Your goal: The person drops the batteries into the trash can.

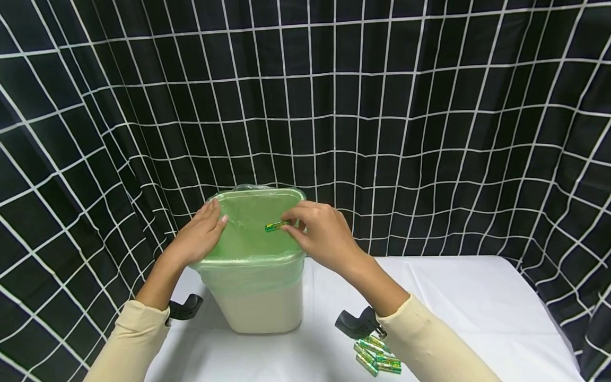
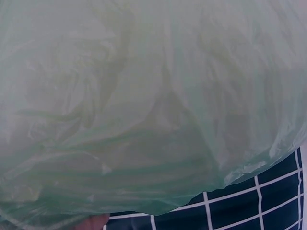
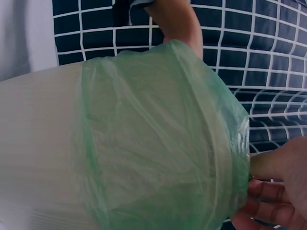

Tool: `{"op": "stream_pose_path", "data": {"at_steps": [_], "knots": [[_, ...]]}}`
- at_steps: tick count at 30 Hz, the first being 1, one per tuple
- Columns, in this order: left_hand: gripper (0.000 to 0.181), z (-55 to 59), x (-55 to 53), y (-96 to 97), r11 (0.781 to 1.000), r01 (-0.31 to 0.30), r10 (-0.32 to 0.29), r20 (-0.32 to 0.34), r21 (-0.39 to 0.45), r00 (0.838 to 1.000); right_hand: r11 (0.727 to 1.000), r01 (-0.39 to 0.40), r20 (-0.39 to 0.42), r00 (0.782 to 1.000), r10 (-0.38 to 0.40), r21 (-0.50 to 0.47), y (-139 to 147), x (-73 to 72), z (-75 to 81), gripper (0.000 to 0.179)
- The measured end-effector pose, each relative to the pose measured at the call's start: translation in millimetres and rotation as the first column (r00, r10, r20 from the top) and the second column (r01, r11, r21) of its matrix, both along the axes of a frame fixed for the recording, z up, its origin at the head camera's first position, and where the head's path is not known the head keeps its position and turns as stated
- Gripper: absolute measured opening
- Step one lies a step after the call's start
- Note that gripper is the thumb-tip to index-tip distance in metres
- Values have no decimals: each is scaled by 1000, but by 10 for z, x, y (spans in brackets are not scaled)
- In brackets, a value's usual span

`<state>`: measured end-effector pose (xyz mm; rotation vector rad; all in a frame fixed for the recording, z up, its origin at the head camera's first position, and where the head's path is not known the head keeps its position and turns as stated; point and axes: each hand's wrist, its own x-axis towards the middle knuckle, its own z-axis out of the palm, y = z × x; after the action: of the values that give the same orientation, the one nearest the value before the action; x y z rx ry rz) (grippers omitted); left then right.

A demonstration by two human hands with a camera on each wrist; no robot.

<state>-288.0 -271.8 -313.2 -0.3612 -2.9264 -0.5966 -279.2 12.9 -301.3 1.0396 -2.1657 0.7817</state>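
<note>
My right hand (image 1: 322, 231) pinches a green and gold battery (image 1: 276, 226) between thumb and fingers over the mouth of a white trash bin (image 1: 267, 310). A translucent green bag (image 1: 250, 270) lines the bin and folds down over its rim. On the bin's left rim rests my left hand (image 1: 200, 233), its fingers straight. The left wrist view is mostly filled by the bag (image 2: 153, 105), with a bit of a fingertip at the bottom. In the right wrist view the right hand (image 3: 276, 191) is at the bag's edge, and the battery is largely hidden there.
Several more green batteries (image 1: 374, 355) lie in a loose pile on the white tablecloth (image 1: 444, 302), beneath the right forearm. A black curtain with a white grid (image 1: 363, 116) hangs behind the table and along its sides.
</note>
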Motion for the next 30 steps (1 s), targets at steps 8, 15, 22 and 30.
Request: {"op": "stream_pose_path", "data": {"at_steps": [8,15,22,30], "knots": [[63,13,2,-2,1000,-3,3,-1,0,1000,999,6,7,1000,-7,49,-147,-68,6,9],[65,0,8,-3,1000,2,-2,-3,-4,1000,994,30,16,999,-31,108,-237,-135,-23,8],[63,13,21,13,1000,10,-10,-15,-4,1000,989,40,-5,999,-40,143,-214,-117,-16,8],[64,14,33,7,1000,8,-8,-11,-5,1000,995,35,-43,999,-31,91,-92,-7,-3,6]]}}
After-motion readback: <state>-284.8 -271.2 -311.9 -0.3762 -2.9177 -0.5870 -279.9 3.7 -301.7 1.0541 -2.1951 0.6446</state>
